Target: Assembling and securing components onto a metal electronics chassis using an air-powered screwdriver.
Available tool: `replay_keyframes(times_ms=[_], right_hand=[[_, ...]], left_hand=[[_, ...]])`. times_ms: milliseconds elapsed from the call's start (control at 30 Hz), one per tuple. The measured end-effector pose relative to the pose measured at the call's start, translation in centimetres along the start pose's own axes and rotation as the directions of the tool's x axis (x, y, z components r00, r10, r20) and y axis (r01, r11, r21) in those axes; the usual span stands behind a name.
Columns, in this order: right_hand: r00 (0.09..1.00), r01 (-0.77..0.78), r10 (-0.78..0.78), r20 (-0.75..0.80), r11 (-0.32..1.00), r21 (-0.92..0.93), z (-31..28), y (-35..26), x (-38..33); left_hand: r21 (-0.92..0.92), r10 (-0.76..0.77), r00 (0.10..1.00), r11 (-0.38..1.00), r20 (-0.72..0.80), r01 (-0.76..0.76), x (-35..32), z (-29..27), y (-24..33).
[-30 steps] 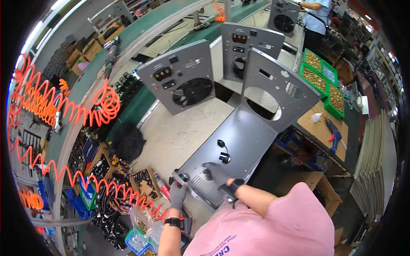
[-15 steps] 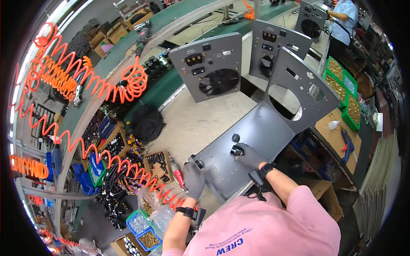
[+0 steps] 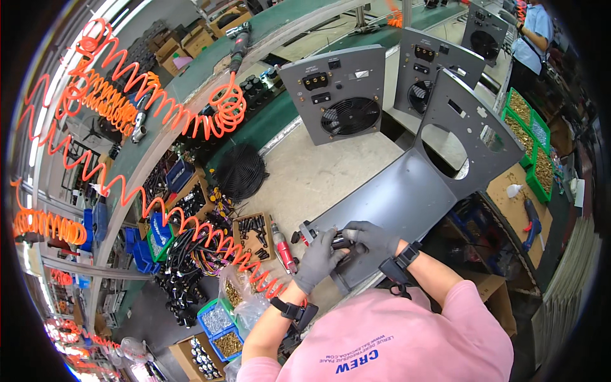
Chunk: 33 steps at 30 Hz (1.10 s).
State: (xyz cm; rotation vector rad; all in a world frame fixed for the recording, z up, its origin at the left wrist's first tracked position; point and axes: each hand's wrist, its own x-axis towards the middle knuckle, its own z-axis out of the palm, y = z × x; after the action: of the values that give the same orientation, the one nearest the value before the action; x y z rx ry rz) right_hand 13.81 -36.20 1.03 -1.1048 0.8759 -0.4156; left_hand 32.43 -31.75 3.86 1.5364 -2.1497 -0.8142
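Both my hands wear grey gloves and meet over the near left end of a bent grey metal panel (image 3: 394, 191). My left hand (image 3: 319, 260) is closed around one side of a small black part (image 3: 342, 242). From the other side, my right hand (image 3: 374, 238) pinches the same part; fingers hide most of its shape. The panel's far end stands up as a plate (image 3: 474, 127) with a large round hole. Just left of my left hand, a red-and-silver air screwdriver (image 3: 283, 249) lies beside a cardboard box of black fittings (image 3: 253, 235).
A grey panel with a fan (image 3: 331, 95) stands behind, with another panel (image 3: 439, 67) to its right. A black fan grille (image 3: 240, 173) lies at left. Orange coiled hoses (image 3: 159, 213) cross the left side. Green screw bins (image 3: 541, 169) and a blue glue gun (image 3: 531, 223) are at right.
My hands have come together, the right moving left and nearer to me, the left moving right. The round black piece on the panel no longer shows there. The view has shifted slightly.
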Motion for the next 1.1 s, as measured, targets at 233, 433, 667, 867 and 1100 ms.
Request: replay_keyframes(times_ms=[233, 433, 667, 867, 1100], right_hand=[[0.989, 0.031, -0.056, -0.134, 0.983, -0.180, 1.3, -1.2, -0.3], [0.944, 0.185, -0.308, -0.118, 0.792, -0.582, 2.2, -0.5, 0.3], [0.963, 0.151, -0.251, -0.098, 0.804, -0.575, 1.4, -1.4, -0.7], [0.867, 0.374, -0.497, -0.034, 0.695, -0.614, 1.5, -2.5, -2.9], [0.848, 0.475, -0.525, 0.068, 0.697, -0.537, 1.0, 0.8, -0.3]], left_hand=[[-0.070, 0.057, 0.998, 0.996, -0.006, -0.057, 0.7, 0.2, 0.2], [-0.230, 0.007, 0.995, 0.973, -0.098, -0.029, 0.0, -0.1, 0.1], [-0.302, -0.045, 0.996, 0.953, -0.079, 0.019, -0.8, 0.9, -1.4], [-0.424, -0.072, 0.992, 0.905, -0.099, 0.023, -0.9, 2.2, -4.4], [-0.349, -0.091, 0.996, 0.934, -0.014, 0.080, -0.7, 1.6, -3.5]])
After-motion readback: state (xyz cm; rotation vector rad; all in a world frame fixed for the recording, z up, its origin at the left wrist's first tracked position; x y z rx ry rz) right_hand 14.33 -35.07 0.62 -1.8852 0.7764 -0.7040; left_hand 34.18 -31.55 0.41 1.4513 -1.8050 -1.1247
